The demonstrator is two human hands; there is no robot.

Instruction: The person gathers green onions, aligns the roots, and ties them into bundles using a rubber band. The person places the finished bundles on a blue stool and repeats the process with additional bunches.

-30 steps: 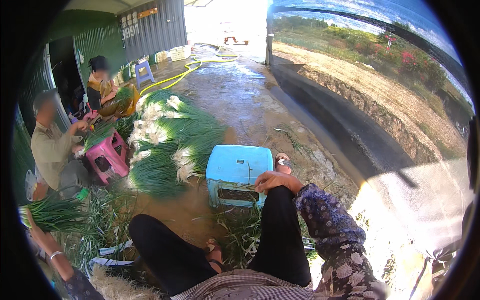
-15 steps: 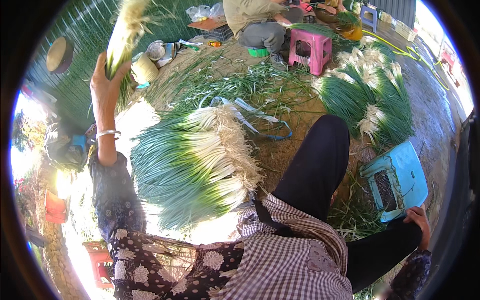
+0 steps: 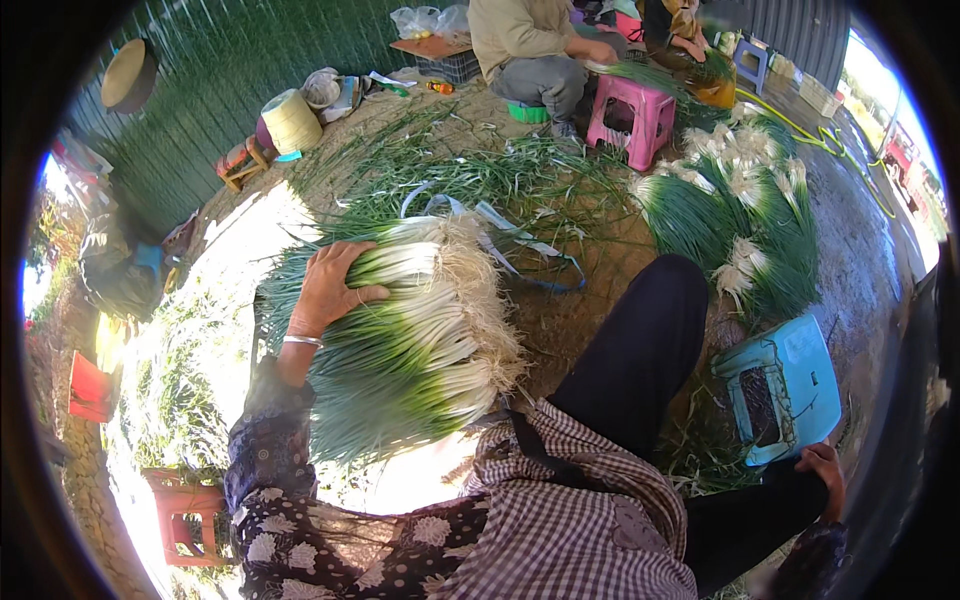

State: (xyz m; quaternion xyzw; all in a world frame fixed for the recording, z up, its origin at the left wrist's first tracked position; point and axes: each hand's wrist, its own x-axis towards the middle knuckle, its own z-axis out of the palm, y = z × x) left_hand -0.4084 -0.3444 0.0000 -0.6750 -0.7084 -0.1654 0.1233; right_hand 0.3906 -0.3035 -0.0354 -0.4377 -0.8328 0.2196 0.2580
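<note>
A wide pile of scallions [image 3: 425, 330] lies in front of me, green leaves to the left, white stems and pale roots to the right. My left hand [image 3: 330, 285] grips a bunch of scallions [image 3: 395, 262] at the pile's far end, fingers over its far side and thumb across the stems. On my bent right knee rests my right hand [image 3: 824, 478], its fingers curled against the black trousers and nothing seen in them. A light blue plastic stool [image 3: 805, 375] lies tipped over just beyond that hand.
More scallion bunches [image 3: 735, 200] lie at the far right. Loose leaves [image 3: 470, 165] and a pale strap [image 3: 515, 232] are beyond the pile. A person [image 3: 530, 50] sits near a pink stool [image 3: 632, 120], with another behind. A yellow hose [image 3: 800, 108] runs along the right.
My left hand, raised high at the left with a bunch of scallions, has come down onto the far end of the pile with it. My right hand stays at the knee.
</note>
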